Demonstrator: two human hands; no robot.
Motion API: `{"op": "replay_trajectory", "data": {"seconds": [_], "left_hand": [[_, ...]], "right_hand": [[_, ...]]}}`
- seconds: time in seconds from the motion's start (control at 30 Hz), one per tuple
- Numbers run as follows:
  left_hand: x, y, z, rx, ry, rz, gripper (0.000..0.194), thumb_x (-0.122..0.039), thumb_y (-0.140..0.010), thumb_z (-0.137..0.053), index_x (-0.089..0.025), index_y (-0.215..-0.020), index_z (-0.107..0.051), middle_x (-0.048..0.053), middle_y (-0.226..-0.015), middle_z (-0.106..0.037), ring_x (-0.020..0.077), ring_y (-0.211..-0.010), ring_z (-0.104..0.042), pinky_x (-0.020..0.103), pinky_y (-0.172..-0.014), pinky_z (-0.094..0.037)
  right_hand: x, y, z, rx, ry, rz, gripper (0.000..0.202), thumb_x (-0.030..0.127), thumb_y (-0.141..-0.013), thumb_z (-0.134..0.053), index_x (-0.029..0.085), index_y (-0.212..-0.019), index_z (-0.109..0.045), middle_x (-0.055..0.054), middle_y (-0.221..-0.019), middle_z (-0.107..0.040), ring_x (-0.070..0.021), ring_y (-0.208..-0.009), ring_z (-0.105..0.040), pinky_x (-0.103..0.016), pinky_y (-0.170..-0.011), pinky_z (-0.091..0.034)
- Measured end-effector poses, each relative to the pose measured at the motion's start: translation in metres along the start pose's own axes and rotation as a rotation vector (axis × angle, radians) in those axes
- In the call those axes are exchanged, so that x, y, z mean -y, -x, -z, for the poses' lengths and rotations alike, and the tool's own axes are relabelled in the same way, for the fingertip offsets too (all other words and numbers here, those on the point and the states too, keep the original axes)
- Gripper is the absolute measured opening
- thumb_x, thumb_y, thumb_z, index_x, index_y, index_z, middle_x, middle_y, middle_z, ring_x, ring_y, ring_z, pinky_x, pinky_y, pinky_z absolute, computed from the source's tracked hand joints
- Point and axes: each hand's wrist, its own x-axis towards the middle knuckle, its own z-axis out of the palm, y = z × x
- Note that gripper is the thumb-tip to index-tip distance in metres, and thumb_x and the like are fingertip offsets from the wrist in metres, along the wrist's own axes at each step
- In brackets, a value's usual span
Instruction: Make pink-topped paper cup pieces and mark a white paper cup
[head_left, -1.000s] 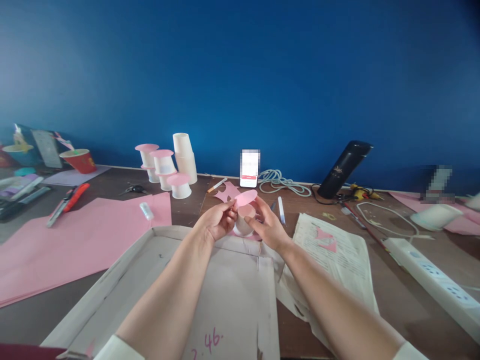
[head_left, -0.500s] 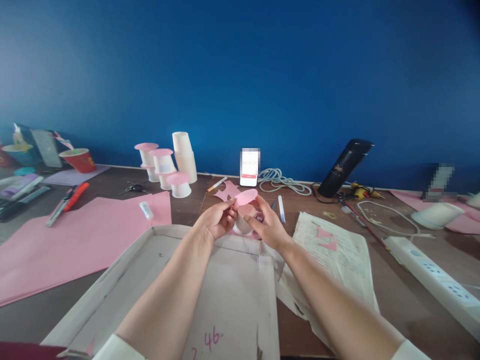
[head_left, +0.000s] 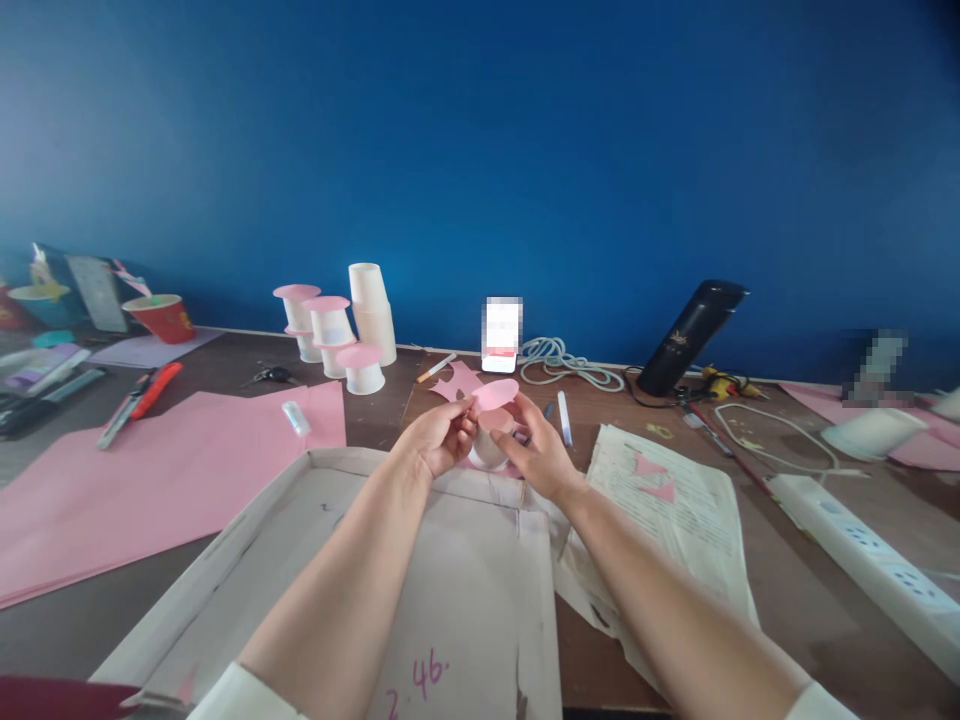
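Observation:
My left hand [head_left: 442, 440] pinches the left edge of a pink paper disc [head_left: 498, 394], which is tilted up in front of me. From the other side, my right hand [head_left: 544, 455] has its fingertips on the disc's right edge, its thumb lower by the cup. Right beneath the disc is a small white paper cup [head_left: 486, 455], partly hidden by my fingers, with a pinkish top surface [head_left: 496, 420]. Whether the raised disc touches the cup, I cannot tell. Pink paper shows under the cup's base.
A cardboard tray [head_left: 442, 590] lies under my forearms. Pink sheets [head_left: 187, 460] and a utility knife [head_left: 139, 400] are left; cups with pink discs [head_left: 330, 322] and stacked cups [head_left: 373, 320] stand behind. A phone [head_left: 501, 335], black bottle [head_left: 690, 335] and power strip [head_left: 862, 560] are also around.
The view has shifted very slightly. Both hands keep nearly the same pose on the pink disc.

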Motion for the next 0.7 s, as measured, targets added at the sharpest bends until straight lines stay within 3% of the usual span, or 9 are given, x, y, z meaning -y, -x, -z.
{"op": "replay_trajectory", "data": {"seconds": [0.33, 0.5, 0.6, 0.7], "left_hand": [[-0.001, 0.003, -0.004, -0.028, -0.007, -0.040, 0.018, -0.018, -0.084, -0.061, -0.010, -0.069, -0.055, -0.002, -0.059, -0.051, 0.0010, -0.042, -0.048, 0.007, -0.033, -0.037], [-0.004, 0.007, -0.002, -0.057, -0.071, -0.146, 0.014, -0.017, -0.083, -0.062, -0.010, -0.072, -0.057, -0.001, -0.062, -0.053, 0.0013, -0.043, -0.048, 0.008, -0.034, -0.037], [-0.005, 0.009, -0.001, -0.067, -0.149, -0.169, 0.012, -0.018, -0.082, -0.063, -0.010, -0.073, -0.059, 0.000, -0.064, -0.054, 0.0016, -0.044, -0.049, 0.008, -0.035, -0.037], [-0.004, 0.010, -0.001, -0.058, -0.197, -0.149, 0.013, -0.017, -0.081, -0.063, -0.010, -0.072, -0.058, 0.001, -0.064, -0.053, 0.0015, -0.044, -0.047, 0.008, -0.033, -0.032]], "right_hand": [[-0.009, 0.000, -0.002, -0.003, -0.030, -0.045, 0.072, 0.044, -0.075, -0.068, 0.024, -0.139, -0.040, -0.009, -0.128, -0.058, -0.0245, -0.119, -0.054, -0.040, -0.100, -0.042], [-0.002, 0.002, 0.004, 0.017, -0.096, -0.079, 0.075, 0.046, -0.072, -0.072, 0.026, -0.137, -0.042, -0.008, -0.127, -0.058, -0.0230, -0.119, -0.053, -0.038, -0.098, -0.043], [0.003, 0.000, 0.011, -0.032, -0.196, -0.158, 0.063, 0.051, -0.073, -0.068, 0.027, -0.129, -0.051, -0.007, -0.121, -0.061, -0.0210, -0.106, -0.059, -0.033, -0.085, -0.049], [0.005, -0.003, 0.018, -0.118, -0.264, -0.247, 0.048, 0.057, -0.076, -0.062, 0.023, -0.109, -0.065, -0.006, -0.103, -0.067, -0.0153, -0.080, -0.061, -0.025, -0.062, -0.048]]}}
